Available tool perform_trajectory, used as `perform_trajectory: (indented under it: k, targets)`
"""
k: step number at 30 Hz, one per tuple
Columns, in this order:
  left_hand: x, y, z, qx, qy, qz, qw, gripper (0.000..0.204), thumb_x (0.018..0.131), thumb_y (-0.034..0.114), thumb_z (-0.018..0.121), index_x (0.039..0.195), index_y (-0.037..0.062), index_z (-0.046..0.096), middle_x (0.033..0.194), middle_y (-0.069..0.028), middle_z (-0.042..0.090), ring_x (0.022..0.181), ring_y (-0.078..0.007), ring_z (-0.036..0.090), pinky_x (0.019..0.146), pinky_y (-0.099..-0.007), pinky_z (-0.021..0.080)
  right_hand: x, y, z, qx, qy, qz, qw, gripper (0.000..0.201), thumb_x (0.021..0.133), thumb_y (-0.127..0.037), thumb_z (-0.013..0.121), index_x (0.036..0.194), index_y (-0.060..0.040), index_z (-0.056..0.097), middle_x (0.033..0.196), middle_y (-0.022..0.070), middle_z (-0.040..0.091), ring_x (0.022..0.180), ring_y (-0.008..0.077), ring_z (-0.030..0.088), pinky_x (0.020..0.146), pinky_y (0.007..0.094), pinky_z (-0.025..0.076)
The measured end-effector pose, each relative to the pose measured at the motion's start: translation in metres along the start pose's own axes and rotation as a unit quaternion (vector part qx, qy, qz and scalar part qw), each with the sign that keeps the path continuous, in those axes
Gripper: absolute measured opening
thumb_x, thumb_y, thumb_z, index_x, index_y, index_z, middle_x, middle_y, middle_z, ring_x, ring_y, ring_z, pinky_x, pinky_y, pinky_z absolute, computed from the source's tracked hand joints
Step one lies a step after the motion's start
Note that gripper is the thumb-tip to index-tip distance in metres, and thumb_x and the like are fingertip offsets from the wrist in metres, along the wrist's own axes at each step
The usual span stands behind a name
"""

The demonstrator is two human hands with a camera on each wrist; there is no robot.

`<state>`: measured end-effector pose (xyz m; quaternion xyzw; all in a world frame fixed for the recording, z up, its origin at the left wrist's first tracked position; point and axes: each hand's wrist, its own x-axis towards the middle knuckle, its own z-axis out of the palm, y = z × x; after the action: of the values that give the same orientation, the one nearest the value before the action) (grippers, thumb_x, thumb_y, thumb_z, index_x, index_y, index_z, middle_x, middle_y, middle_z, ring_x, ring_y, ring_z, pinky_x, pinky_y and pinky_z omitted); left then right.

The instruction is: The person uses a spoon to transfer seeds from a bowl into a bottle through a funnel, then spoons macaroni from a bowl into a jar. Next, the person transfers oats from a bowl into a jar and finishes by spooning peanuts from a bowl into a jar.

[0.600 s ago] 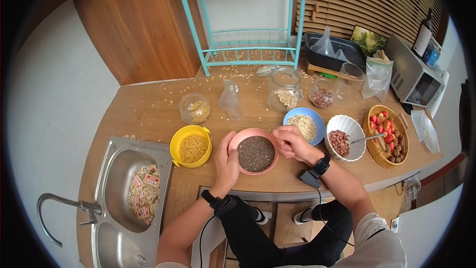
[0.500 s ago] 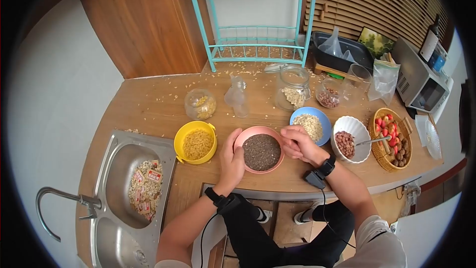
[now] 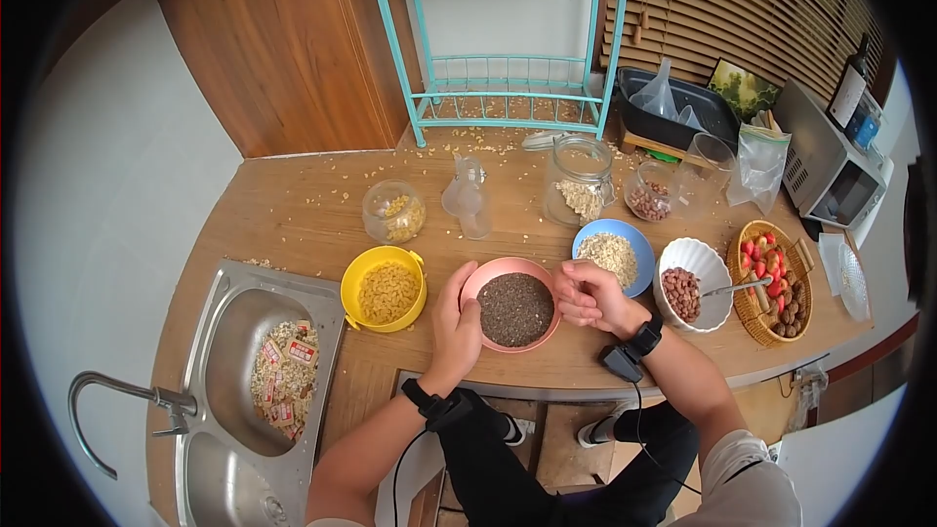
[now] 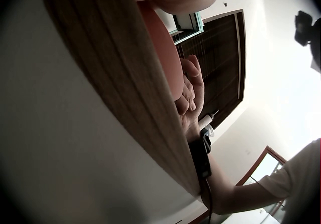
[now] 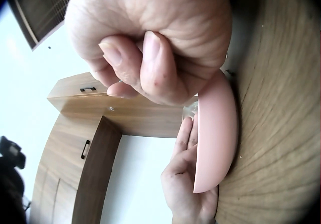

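A pink bowl (image 3: 514,342) of small dark seeds (image 3: 515,308) sits near the counter's front edge. My left hand (image 3: 455,324) holds it from the left, thumb at the rim and fingers along the outer wall. On the bowl's right side is my right hand (image 3: 597,299), its fingers curled toward the palm beside the rim. Nothing shows between those fingers in the right wrist view, where the hand (image 5: 150,48) covers part of the bowl (image 5: 218,138). To the left stands a yellow bowl (image 3: 357,317) of yellow pasta.
Behind my right hand are a blue bowl (image 3: 641,252) of oats and a white bowl (image 3: 720,307) of reddish nuts with a spoon. Glass jars (image 3: 583,164), a wicker basket (image 3: 747,327) and a turquoise rack (image 3: 508,123) stand farther off. A steel sink (image 3: 223,283) is left.
My right hand has turned and dropped slightly; its thumb and forefinger were close together at the bowl's rim and now stand less tightly. The left hand stays at the bowl. The head view has shifted slightly.
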<state>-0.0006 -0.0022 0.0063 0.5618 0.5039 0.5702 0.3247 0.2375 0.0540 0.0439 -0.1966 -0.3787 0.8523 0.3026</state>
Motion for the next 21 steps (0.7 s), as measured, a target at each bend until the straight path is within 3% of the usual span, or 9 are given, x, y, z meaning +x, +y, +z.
perform_trajectory:
  k: [12,21]
  targets:
    - [-0.0005,-0.0021,0.0002,-0.01,-0.005,-0.013,1.0,0.048,0.088,-0.002,0.048,0.136,-0.0027,0.051,0.135,-0.0188,0.056,0.126,-0.0287,0.053,0.109,-0.0371,0.038,-0.0016,-0.0027,0.0016,-0.004,-0.038,0.004,0.999,0.038,0.104,-0.032,0.046,0.077,-0.0066,0.049,0.05,-0.0055,0.031,0.037,0.0062,0.029,0.036,0.0238,0.019]
    - [-0.0021,0.0046,0.0027,0.021,-0.023,-0.002,1.0,0.052,0.089,0.001,0.053,0.14,-0.0036,0.046,0.14,-0.0185,0.051,0.13,-0.0276,0.049,0.111,-0.0375,0.036,-0.0028,-0.0044,0.0045,-0.011,-0.013,-0.002,1.0,0.036,0.103,-0.033,0.048,0.08,-0.0054,0.049,0.052,-0.0048,0.032,0.038,0.0062,0.03,0.036,0.0232,0.019]
